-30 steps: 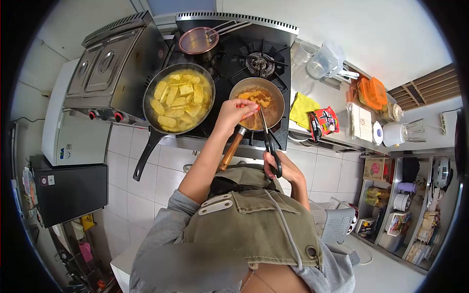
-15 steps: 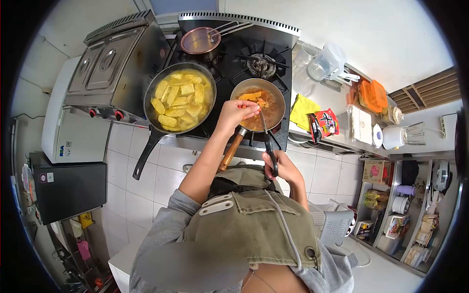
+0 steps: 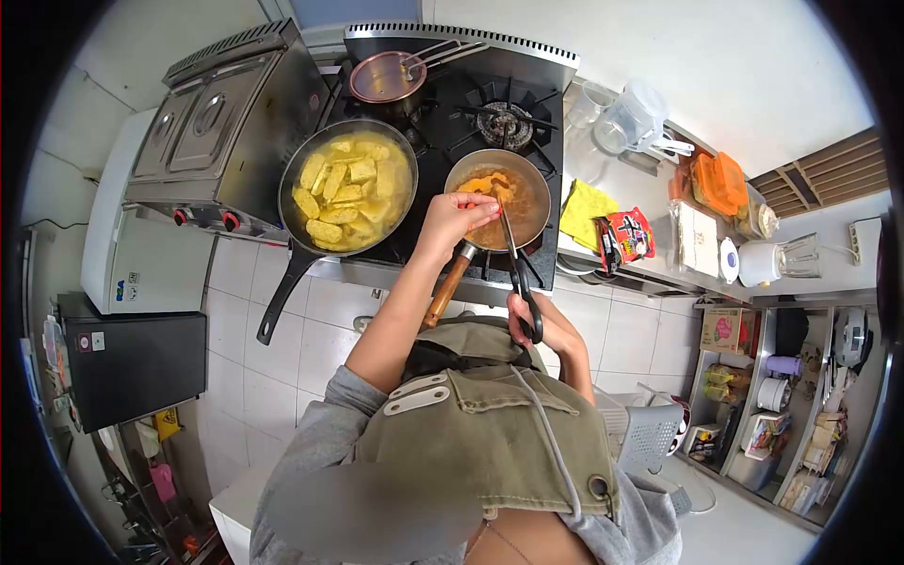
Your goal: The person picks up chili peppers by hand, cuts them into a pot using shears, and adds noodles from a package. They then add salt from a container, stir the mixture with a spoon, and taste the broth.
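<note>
In my right hand (image 3: 539, 318) is a pair of scissors (image 3: 520, 273) with black handles, its metal blades pointing up over the small pot. My left hand (image 3: 458, 222) pinches a slim red piece (image 3: 498, 205) too small to identify, close beside the blade tips. Below both, the small pot (image 3: 544, 185) with a wooden handle (image 3: 444, 294) contains reddish-brown broth and an orange mass (image 3: 490, 183). To the left, a large black frying pan (image 3: 282, 169) holds several yellow rectangular pieces (image 3: 348, 193) in yellow liquid.
A lidded copper-coloured pot (image 3: 386, 79) stands at the stove's back left, near a bare burner (image 3: 504, 124). On the right counter are a yellow cloth (image 3: 586, 215), a red noodle packet (image 3: 626, 237), a clear jug (image 3: 633, 118) and an orange container (image 3: 718, 185). A steel oven (image 3: 235, 113) stands left.
The scissors have turned slightly and their blades look more spread. My right hand has shifted a little; my left hand keeps its pinch over the small pot.
</note>
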